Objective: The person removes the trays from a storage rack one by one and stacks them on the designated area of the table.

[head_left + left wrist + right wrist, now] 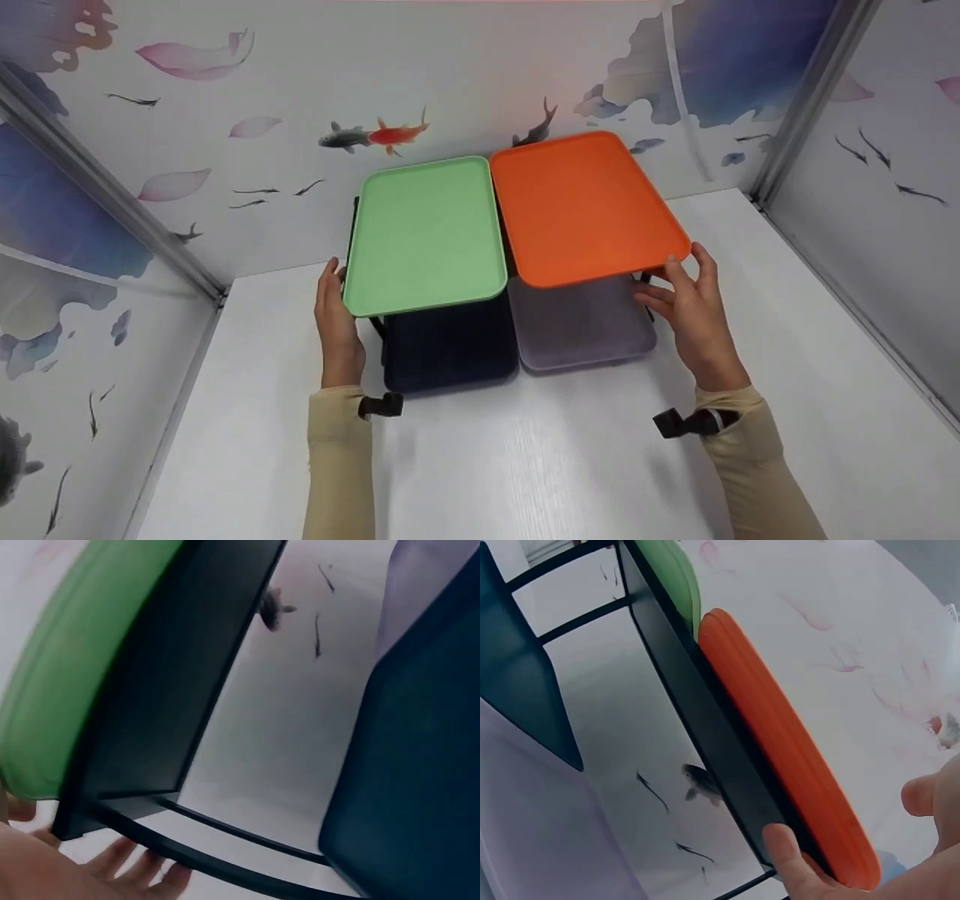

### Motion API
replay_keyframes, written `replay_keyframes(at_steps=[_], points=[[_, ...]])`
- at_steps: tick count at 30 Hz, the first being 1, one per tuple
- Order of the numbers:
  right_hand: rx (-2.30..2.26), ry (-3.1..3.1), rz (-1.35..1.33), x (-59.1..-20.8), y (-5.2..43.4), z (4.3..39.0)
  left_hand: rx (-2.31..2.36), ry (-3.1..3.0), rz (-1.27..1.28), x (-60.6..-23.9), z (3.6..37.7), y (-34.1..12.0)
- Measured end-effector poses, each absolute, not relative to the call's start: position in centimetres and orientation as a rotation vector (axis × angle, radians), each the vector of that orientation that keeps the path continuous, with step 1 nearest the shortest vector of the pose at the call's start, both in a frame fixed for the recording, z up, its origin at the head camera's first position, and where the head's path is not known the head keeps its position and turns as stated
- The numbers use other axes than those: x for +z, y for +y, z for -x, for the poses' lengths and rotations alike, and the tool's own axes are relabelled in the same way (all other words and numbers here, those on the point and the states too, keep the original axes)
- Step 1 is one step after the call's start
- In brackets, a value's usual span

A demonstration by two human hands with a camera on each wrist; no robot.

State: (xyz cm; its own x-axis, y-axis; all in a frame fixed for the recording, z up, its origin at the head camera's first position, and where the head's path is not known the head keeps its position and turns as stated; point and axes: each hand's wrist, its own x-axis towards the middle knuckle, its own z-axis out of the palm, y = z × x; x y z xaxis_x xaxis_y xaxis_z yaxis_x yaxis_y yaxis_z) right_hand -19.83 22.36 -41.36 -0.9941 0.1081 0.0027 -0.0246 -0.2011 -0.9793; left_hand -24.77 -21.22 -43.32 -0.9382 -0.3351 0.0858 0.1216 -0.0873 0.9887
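Observation:
A black two-tier rack (377, 328) stands on the white table. Its top tier carries a green tray (427, 232) and an orange tray (585, 206) side by side. A dark blue tray (450, 345) and a pale lavender tray (581, 322) lie on the tier below. My left hand (335, 289) rests flat against the rack's left side, its fingers (142, 870) straight by the lower black bar (225, 870). My right hand (686, 281) is at the right side. Its thumb (787, 855) touches the black frame (697, 727) under the orange tray's (780, 742) corner, and the other fingers are spread.
Fish-patterned wall panels close in the table at the back (225, 112) and on both sides. Bare white tabletop (525, 465) lies in front of the rack and to its right. Small black cameras are strapped to both wrists (382, 405).

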Motion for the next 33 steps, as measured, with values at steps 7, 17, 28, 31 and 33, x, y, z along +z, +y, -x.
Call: replay_keyframes(at_steps=[7,17,28,31,33], points=[[2.449,-1.773,0.035,-41.9,22.1,20.7,-2.230,-1.804,-0.016,-44.4,25.3,-21.3],[2.480,-1.697,0.104,-41.9,21.7,21.6,-2.251,-1.778,0.070,-45.4,25.9,-21.6],[2.447,-1.686,0.113,-41.9,21.0,21.9,-2.132,-1.794,0.084,-46.8,26.1,-21.9],[2.463,-1.644,0.111,-41.9,20.9,21.8,-2.063,-1.828,0.045,-47.1,26.1,-21.9],[2.477,-1.601,0.095,-42.0,20.9,21.7,-2.025,-1.848,0.016,-47.3,26.1,-21.8]])
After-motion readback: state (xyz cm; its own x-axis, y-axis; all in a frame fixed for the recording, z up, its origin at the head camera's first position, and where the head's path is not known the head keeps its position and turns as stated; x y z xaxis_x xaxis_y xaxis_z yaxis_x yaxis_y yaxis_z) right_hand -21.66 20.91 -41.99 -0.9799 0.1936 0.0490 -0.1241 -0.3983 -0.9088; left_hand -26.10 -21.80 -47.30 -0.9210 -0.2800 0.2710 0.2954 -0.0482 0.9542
